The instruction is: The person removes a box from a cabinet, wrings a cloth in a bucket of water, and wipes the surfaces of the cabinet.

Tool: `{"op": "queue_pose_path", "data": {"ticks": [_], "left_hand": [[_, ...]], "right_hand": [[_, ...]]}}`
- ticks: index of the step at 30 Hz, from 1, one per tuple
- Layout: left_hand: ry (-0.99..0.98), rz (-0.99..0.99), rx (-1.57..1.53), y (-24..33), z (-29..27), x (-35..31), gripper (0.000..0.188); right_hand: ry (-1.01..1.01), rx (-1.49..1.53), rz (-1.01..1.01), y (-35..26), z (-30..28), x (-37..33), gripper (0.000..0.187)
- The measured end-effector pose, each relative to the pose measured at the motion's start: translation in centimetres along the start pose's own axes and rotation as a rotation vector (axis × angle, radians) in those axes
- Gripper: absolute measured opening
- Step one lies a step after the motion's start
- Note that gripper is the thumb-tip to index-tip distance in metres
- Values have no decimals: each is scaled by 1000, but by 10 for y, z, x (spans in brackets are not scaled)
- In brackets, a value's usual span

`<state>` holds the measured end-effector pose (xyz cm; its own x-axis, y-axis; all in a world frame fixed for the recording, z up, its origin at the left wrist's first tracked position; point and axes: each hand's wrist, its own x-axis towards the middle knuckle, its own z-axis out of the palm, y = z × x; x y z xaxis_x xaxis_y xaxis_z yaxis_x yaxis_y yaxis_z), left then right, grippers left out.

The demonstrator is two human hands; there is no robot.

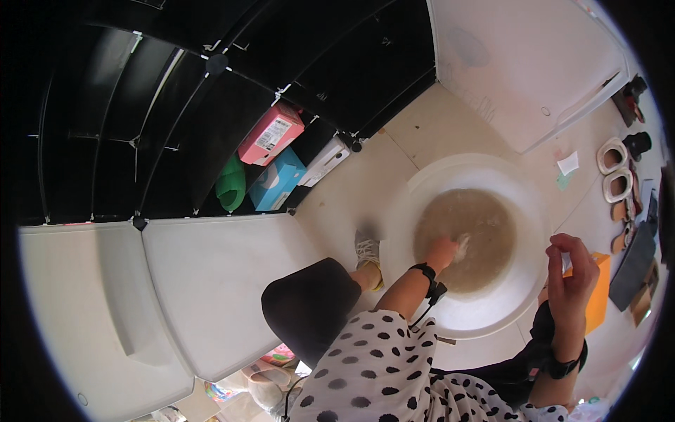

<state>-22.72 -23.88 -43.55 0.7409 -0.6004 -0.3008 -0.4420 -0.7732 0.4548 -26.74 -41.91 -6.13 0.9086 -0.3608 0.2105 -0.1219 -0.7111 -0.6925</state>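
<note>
A large white plastic basin [471,322] stands on the floor in front of me, with murky brown water [485,218] in its bottom. Down at the water's surface, my left hand [441,253] is closed on a pale, wet cloth-like thing [462,247]; its fingertips are partly hidden. My right hand [573,274] is raised beside the basin's right rim, fingers curled together. Something small and pale shows between them, too little of it to name. An orange box [598,299] stands just behind that hand.
On the left, a black cube shelf [218,63] holds a pink box [271,133], a blue box [279,179] and green clogs [230,184]. White door panels [534,63] hang open. Several shoes [615,169] line the right side. My shoe [367,257] is left of the basin.
</note>
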Motion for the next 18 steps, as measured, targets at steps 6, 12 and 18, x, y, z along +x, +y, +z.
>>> {"op": "queue_pose_path", "data": {"ticks": [6,12,18], "left_hand": [[-683,15,-46,-15,-21,13,42],[-243,-70,-26,12,4,-32,35],[-924,-171,-485,23,-9,-39,44]], "right_hand": [[-40,-41,-83,-2,1,-6,13],[-1,-71,-111,2,0,-3,14],[42,-95,-165,0,-2,-4,13]]}}
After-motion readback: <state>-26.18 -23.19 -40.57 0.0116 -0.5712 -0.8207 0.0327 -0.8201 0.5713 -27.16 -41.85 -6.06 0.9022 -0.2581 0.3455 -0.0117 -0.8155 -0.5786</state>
